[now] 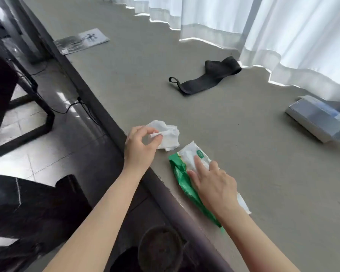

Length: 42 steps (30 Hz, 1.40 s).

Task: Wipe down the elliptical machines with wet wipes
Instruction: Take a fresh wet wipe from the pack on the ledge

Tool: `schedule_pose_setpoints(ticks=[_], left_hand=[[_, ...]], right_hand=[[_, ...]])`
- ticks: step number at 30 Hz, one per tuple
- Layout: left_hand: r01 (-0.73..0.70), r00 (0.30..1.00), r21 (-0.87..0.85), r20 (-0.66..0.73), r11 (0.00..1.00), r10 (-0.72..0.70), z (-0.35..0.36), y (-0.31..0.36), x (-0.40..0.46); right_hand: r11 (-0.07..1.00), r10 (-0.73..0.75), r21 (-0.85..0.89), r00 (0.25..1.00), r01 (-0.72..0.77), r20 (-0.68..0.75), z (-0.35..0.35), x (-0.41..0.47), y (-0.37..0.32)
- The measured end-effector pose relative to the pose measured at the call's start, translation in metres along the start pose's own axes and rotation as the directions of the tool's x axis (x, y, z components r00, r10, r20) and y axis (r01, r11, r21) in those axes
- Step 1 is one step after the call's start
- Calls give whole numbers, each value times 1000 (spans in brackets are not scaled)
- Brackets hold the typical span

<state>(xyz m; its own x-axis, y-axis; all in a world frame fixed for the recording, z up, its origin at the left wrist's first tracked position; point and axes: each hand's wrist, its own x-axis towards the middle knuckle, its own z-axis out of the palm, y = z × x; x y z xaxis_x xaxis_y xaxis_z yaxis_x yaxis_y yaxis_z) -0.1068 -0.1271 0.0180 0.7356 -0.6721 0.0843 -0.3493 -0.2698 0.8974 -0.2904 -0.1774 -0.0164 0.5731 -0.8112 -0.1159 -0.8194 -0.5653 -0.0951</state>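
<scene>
Matt grey ledge (234, 118), concrete-like, faintly rough; crumpled wipe (168, 137), soft white cloth-like sheet, matt, pinched by the left hand (140, 147); wipe pack (186, 173), thin crinkled plastic film, glossy green along one side, white on top, pressed by the right hand (212, 185); black strap (206, 78), woven fabric, dull; sheer white curtains (273, 28), light cloth, softly folded; printed booklet (81, 41), paper, slight sheen; pale box (320, 120), smooth with a glossy clear wrap; floor tiles (43, 142), polished, reflective; dark machine frame (28, 107), smooth, looks like painted metal.
</scene>
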Motion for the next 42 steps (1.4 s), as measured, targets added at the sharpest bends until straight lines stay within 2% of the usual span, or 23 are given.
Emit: schedule_pose_setpoints(ticks=[3,6,8,11,13,16,18,21,22,23,24,25,26,27,28,30,31,33,35,37,39,40,42], left_hand=[[-104,992,199,86,974,89,17,-21,47],[-232,958,301,234,925,165,26,-43,77],[-348,908,276,339,896,249,26,-56,92],[-479,825,177,424,860,373,21,-68,103],[-556,780,96,404,826,478,18,-71,106],[-690,689,-8,297,723,661,13,-68,102],[-765,600,-95,255,637,759,11,-61,93],[-807,462,-278,254,522,850,11,-45,70],[-762,444,-373,293,529,847,9,-37,59],[-648,445,-480,393,592,805,5,-27,48],[-452,429,-542,564,708,705,0,-14,35],[-221,337,-512,759,830,557,-5,-1,21],[2,188,-419,892,908,411,-7,8,7],[176,63,-313,950,933,307,-7,14,-8],[298,-2,-227,971,927,238,-5,17,-22],[441,-19,-125,989,889,149,-5,22,-49],[444,-3,-146,986,884,165,-5,26,-63],[307,57,-292,956,906,288,-6,33,-91],[214,46,-368,929,905,367,-8,40,-121],[200,-28,-377,920,904,390,-9,45,-156],[227,-96,-349,921,909,378,-11,47,-187],[276,-128,-321,922,906,365,-13,47,-200],[373,-140,-242,940,896,312,-15,46,-223]], right_hand=[[1000,18,10,994,-17,-107,3,4,6],[993,14,-109,979,-36,-203,8,8,10],[985,16,-164,976,-53,-219,7,7,7],[978,129,-130,966,-161,-223,-2,5,-5],[970,226,-16,922,-243,-316,-7,2,-18],[908,417,262,784,-328,-460,-16,-3,-40],[830,547,415,686,-372,-479,-21,-6,-51],[670,712,645,563,-367,-420,-31,-12,-68],[614,754,706,527,-353,-393,-35,-15,-74],[553,791,763,498,-335,-355,-37,-18,-79],[494,819,815,477,-304,-319,-39,-23,-83],[433,844,862,453,-263,-286,-41,-30,-88],[370,869,903,426,-218,-253,-42,-40,-92],[300,894,937,394,-178,-212,-44,-51,-96],[239,916,960,361,-144,-174,-45,-65,-100],[183,945,977,294,-108,-144,-45,-96,-106],[179,958,976,250,-123,-144,-45,-112,-108],[171,975,970,171,-174,-141,-42,-142,-109],[149,986,970,107,-193,-130,-38,-172,-113],[91,993,994,75,-60,-86,-31,-207,-116],[10,989,989,144,146,-31,-22,-239,-119],[-11,986,989,167,150,-15,-18,-257,-121],[-57,992,998,111,39,52,-11,-290,-125]])
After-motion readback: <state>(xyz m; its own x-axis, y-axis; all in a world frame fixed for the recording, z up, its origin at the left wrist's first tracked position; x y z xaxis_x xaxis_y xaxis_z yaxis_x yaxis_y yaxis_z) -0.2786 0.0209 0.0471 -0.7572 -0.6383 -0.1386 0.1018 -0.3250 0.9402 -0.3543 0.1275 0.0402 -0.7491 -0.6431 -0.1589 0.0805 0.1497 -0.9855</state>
